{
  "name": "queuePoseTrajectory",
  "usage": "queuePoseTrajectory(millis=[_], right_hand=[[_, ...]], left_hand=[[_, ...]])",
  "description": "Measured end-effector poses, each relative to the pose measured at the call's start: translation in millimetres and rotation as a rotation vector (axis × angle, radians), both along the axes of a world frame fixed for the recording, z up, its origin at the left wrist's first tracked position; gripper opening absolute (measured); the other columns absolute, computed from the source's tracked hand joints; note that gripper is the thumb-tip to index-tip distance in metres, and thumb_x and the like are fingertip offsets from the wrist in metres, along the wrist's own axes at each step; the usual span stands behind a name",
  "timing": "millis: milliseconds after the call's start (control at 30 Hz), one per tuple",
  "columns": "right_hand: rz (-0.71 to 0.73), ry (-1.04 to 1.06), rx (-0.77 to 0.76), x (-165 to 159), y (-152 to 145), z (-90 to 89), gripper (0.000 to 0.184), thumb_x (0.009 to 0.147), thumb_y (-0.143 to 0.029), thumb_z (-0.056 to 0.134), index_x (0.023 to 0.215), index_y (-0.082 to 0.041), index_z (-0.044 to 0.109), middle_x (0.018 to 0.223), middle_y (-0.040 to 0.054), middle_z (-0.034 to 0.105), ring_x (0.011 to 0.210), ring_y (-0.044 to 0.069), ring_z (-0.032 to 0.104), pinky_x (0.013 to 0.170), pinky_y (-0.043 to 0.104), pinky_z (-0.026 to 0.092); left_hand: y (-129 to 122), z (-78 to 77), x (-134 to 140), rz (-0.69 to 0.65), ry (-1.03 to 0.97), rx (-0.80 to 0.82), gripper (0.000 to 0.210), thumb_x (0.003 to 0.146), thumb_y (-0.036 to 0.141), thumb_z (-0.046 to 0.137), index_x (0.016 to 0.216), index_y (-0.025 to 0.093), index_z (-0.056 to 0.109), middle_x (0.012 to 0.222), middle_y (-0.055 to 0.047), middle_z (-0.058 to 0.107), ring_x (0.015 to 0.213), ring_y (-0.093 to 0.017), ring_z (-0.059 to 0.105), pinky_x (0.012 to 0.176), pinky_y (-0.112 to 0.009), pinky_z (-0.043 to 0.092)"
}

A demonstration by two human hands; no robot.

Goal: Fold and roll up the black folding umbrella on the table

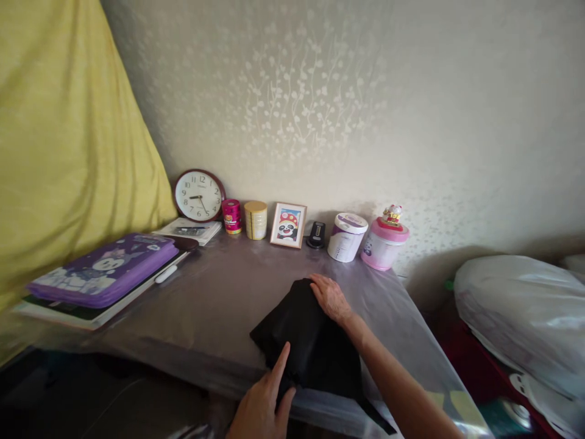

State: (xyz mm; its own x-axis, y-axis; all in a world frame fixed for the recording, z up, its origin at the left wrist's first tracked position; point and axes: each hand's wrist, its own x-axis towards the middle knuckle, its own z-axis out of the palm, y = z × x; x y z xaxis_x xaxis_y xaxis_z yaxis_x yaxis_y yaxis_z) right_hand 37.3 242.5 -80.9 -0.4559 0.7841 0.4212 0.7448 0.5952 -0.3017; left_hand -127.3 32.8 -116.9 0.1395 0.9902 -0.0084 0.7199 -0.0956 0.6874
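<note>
A piece of black fabric (299, 326) with a thin strap (377, 417) lies folded on the table, its near part hanging over the front edge. Whether it is a bag, a garment or an umbrella cover, I cannot tell. My right hand (331, 299) rests on its far right corner, palm down, with the fingers stretched out. At the near edge is my left hand (265, 396), its index finger extended along the fabric and the thumb below, a dark fold between them. The other fingers of that hand are hidden.
Along the wall stand a clock (200, 195), a pink tin (231, 216), a yellow canister (256, 221), a framed panda picture (287, 225), a small black device (316, 235), a white tub (347, 238) and a pink-lidded tub (382, 247). A purple case (105, 271) lies left on the table (210, 299).
</note>
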Motion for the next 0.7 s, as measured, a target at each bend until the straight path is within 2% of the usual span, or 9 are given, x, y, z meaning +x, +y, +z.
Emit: queuePoseTrajectory(millis=[100,200,333,400,467,533,600,700], right_hand=[[-0.205,0.17,-0.114,31.7,4.9,-2.7,0.031,0.087,-0.026,0.041,0.108,-0.018,0.063,0.109,0.0098,0.067,0.103,0.021,0.062,0.092,0.035,0.046],[-0.357,0.288,-0.236,69.4,-5.0,-8.8,0.027,0.082,-0.028,0.046,0.099,-0.02,0.065,0.095,0.0067,0.071,0.093,0.021,0.065,0.083,0.033,0.05],[-0.429,0.453,-0.51,99.4,-27.1,-14.9,0.026,0.079,-0.029,0.047,0.095,-0.017,0.063,0.082,0.0061,0.07,0.081,0.02,0.068,0.064,0.029,0.055],[-0.436,0.538,-0.633,102.2,-36.1,-15.8,0.025,0.079,-0.03,0.047,0.094,-0.017,0.062,0.082,0.0061,0.07,0.077,0.02,0.068,0.055,0.027,0.054],[-0.44,0.558,-0.687,100.4,-41.7,-15.7,0.025,0.079,-0.032,0.047,0.093,-0.016,0.063,0.081,0.0061,0.069,0.073,0.02,0.068,0.052,0.027,0.054],[-0.441,0.48,-0.591,96.8,-44.3,-14.8,0.025,0.079,-0.032,0.048,0.091,-0.016,0.064,0.079,0.006,0.069,0.071,0.02,0.067,0.057,0.029,0.054],[-0.405,0.352,-0.369,92.5,-45.8,-14.0,0.023,0.08,-0.03,0.048,0.09,-0.018,0.065,0.083,0.006,0.069,0.075,0.02,0.067,0.067,0.032,0.054],[-0.234,0.192,-0.096,84.9,-49.4,-15.1,0.024,0.085,-0.028,0.043,0.092,-0.021,0.065,0.092,0.0057,0.068,0.087,0.019,0.064,0.081,0.033,0.05]], left_hand=[[-1.4,3.7,0.9,0.007,0.007,-0.009,0.061,0.088,0.025,0.028,0.145,0.014,0.011,0.13,-0.015,0.054,0.11,-0.022,0.059,0.092,-0.036,0.046],[-3.6,6.4,1.8,0.011,0.003,-0.01,0.061,0.088,0.025,0.029,0.145,0.014,0.011,0.127,-0.015,0.056,0.109,-0.021,0.059,0.093,-0.036,0.045],[-5.2,3.3,1.4,0.027,-0.001,0.025,0.061,0.088,0.023,0.031,0.145,0.016,0.012,0.124,-0.013,0.059,0.106,-0.019,0.061,0.093,-0.034,0.045],[-4.8,-0.3,0.5,0.033,0.0,0.048,0.06,0.089,0.024,0.031,0.145,0.018,0.012,0.123,-0.012,0.061,0.105,-0.019,0.061,0.093,-0.032,0.045],[-4.2,-3.1,-0.2,0.029,-0.005,0.071,0.06,0.089,0.025,0.033,0.145,0.02,0.012,0.126,-0.011,0.059,0.104,-0.018,0.062,0.093,-0.032,0.046],[-4.0,-3.5,-0.1,0.023,-0.006,0.078,0.06,0.089,0.025,0.032,0.145,0.019,0.012,0.127,-0.011,0.058,0.102,-0.019,0.062,0.092,-0.032,0.046],[-4.2,-1.8,0.7,0.021,0.002,0.066,0.059,0.09,0.025,0.031,0.145,0.016,0.012,0.122,-0.013,0.061,0.103,-0.02,0.062,0.093,-0.034,0.046],[-4.6,1.0,1.7,0.026,-0.004,0.064,0.059,0.089,0.025,0.031,0.145,0.016,0.013,0.124,-0.014,0.06,0.106,-0.02,0.061,0.093,-0.034,0.045]])
